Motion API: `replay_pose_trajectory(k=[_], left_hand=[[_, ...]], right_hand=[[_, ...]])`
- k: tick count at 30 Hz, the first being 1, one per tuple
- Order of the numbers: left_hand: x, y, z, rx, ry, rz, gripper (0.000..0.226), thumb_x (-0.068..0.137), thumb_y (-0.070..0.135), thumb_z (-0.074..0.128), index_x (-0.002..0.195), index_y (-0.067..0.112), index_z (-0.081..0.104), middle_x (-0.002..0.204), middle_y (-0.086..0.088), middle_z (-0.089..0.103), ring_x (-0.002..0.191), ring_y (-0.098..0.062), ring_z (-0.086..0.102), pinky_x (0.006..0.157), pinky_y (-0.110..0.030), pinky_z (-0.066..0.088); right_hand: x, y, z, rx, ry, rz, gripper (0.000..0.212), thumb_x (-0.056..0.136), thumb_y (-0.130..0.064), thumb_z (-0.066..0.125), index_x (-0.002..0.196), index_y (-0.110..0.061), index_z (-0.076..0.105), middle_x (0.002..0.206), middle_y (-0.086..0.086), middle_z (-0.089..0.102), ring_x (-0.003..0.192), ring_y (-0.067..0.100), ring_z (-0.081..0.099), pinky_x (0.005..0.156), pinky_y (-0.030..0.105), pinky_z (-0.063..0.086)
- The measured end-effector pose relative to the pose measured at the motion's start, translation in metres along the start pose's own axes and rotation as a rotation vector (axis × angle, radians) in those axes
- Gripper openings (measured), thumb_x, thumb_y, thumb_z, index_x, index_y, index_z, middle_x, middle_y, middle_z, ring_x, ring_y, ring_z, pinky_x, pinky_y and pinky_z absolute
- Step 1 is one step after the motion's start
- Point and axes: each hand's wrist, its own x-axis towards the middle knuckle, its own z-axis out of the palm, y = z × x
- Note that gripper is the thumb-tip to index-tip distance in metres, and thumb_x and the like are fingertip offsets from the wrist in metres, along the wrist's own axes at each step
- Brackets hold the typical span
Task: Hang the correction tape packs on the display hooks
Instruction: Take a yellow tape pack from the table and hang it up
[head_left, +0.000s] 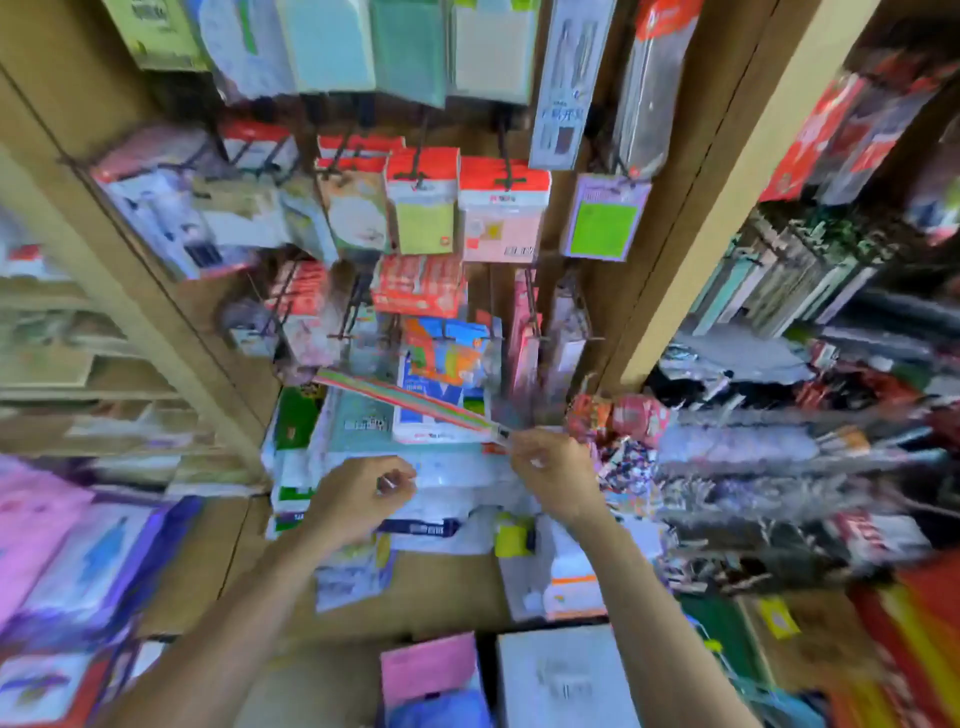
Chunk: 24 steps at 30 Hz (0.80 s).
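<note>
The view is blurred by motion. My right hand pinches the near end of a long flat striped pack, red, green and pale, which slants up to the left in front of the display. My left hand is lower and to the left, its fingers curled with a small thin pale object at the fingertips. Dark wire display hooks stick out of the brown board above, most loaded with hanging carded packs. Whether the striped pack is on a hook I cannot tell.
Stacked packets and paper goods lie on the shelf under my hands. Brown uprights frame the hook panel. Crowded shelves of stationery fill the right side. Pink and purple packs sit at the lower left, boxes below.
</note>
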Motion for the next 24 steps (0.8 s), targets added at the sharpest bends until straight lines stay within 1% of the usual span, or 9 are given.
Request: replay_pose_trajectory(k=[2, 6, 8, 10, 12, 14, 17, 21, 24], left_hand=[[-0.023, -0.04, 0.039, -0.034, -0.073, -0.09, 0.016, 0.084, 0.026, 0.076, 0.084, 0.04, 0.069, 0.065, 0.038, 0.062, 0.067, 0.017, 0.06, 0.064, -0.019, 0.045], [-0.08, -0.1, 0.101, -0.152, -0.156, -0.291, 0.006, 0.079, 0.044, 0.066, 0.075, 0.048, 0.068, 0.069, 0.032, 0.065, 0.076, -0.004, 0.069, 0.067, -0.022, 0.049], [-0.107, -0.1, 0.113, -0.198, -0.154, -0.364, 0.012, 0.09, 0.021, 0.072, 0.084, 0.032, 0.072, 0.072, 0.023, 0.065, 0.074, 0.002, 0.066, 0.065, -0.006, 0.042], [-0.126, -0.113, 0.127, -0.244, -0.163, -0.432, 0.022, 0.093, 0.0, 0.067, 0.085, 0.02, 0.068, 0.079, 0.016, 0.064, 0.068, 0.011, 0.063, 0.068, -0.003, 0.042], [-0.142, -0.134, 0.139, -0.252, -0.186, -0.511, 0.027, 0.092, 0.004, 0.068, 0.079, 0.028, 0.068, 0.077, 0.008, 0.069, 0.07, 0.011, 0.064, 0.071, -0.009, 0.045], [-0.152, -0.165, 0.151, -0.279, -0.218, -0.594, 0.02, 0.088, 0.018, 0.07, 0.077, 0.035, 0.073, 0.087, 0.004, 0.074, 0.079, -0.003, 0.069, 0.078, -0.026, 0.052], [-0.157, -0.203, 0.158, -0.28, -0.286, -0.611, 0.016, 0.091, 0.029, 0.068, 0.08, 0.041, 0.071, 0.09, 0.013, 0.069, 0.088, -0.009, 0.069, 0.068, -0.018, 0.044], [-0.144, -0.259, 0.154, -0.312, -0.376, -0.604, 0.014, 0.097, 0.033, 0.063, 0.101, 0.028, 0.075, 0.097, 0.013, 0.07, 0.083, -0.006, 0.062, 0.066, -0.021, 0.04], [-0.122, -0.305, 0.151, -0.297, -0.395, -0.623, 0.014, 0.095, 0.033, 0.063, 0.101, 0.03, 0.075, 0.097, 0.012, 0.07, 0.083, -0.007, 0.064, 0.063, -0.022, 0.039]], right_hand=[[-0.014, 0.032, 0.038, -0.029, -0.096, 0.083, 0.032, 0.077, -0.046, 0.054, 0.092, -0.026, 0.074, 0.082, 0.001, 0.073, 0.08, 0.016, 0.07, 0.073, 0.032, 0.056], [-0.045, 0.09, 0.112, -0.027, -0.289, 0.316, 0.028, 0.072, -0.04, 0.062, 0.094, -0.028, 0.074, 0.092, 0.003, 0.077, 0.087, 0.026, 0.072, 0.078, 0.041, 0.058], [-0.063, 0.102, 0.144, -0.03, -0.375, 0.392, 0.036, 0.068, -0.041, 0.06, 0.096, -0.023, 0.075, 0.094, 0.001, 0.076, 0.088, 0.023, 0.072, 0.082, 0.04, 0.058], [-0.08, 0.101, 0.17, -0.063, -0.439, 0.434, 0.03, 0.073, -0.034, 0.059, 0.09, -0.015, 0.073, 0.088, 0.006, 0.075, 0.083, 0.027, 0.07, 0.077, 0.04, 0.058], [-0.092, 0.096, 0.192, -0.099, -0.462, 0.449, 0.023, 0.082, -0.023, 0.059, 0.096, -0.008, 0.071, 0.084, 0.011, 0.073, 0.08, 0.032, 0.068, 0.068, 0.035, 0.056], [-0.098, 0.09, 0.214, -0.114, -0.523, 0.476, 0.027, 0.085, -0.019, 0.059, 0.108, -0.01, 0.07, 0.087, 0.003, 0.071, 0.076, 0.025, 0.065, 0.056, 0.025, 0.05], [-0.099, 0.089, 0.254, -0.12, -0.632, 0.524, 0.029, 0.088, -0.022, 0.063, 0.117, -0.019, 0.068, 0.091, -0.003, 0.066, 0.074, 0.016, 0.063, 0.051, 0.02, 0.046], [-0.086, 0.088, 0.306, -0.125, -0.7, 0.631, 0.027, 0.09, -0.02, 0.065, 0.117, -0.016, 0.067, 0.099, 0.003, 0.067, 0.077, 0.016, 0.062, 0.047, 0.015, 0.046], [-0.067, 0.096, 0.343, -0.167, -0.703, 0.659, 0.025, 0.091, -0.017, 0.066, 0.114, -0.007, 0.067, 0.092, 0.003, 0.064, 0.061, 0.006, 0.056, 0.045, 0.01, 0.04]])
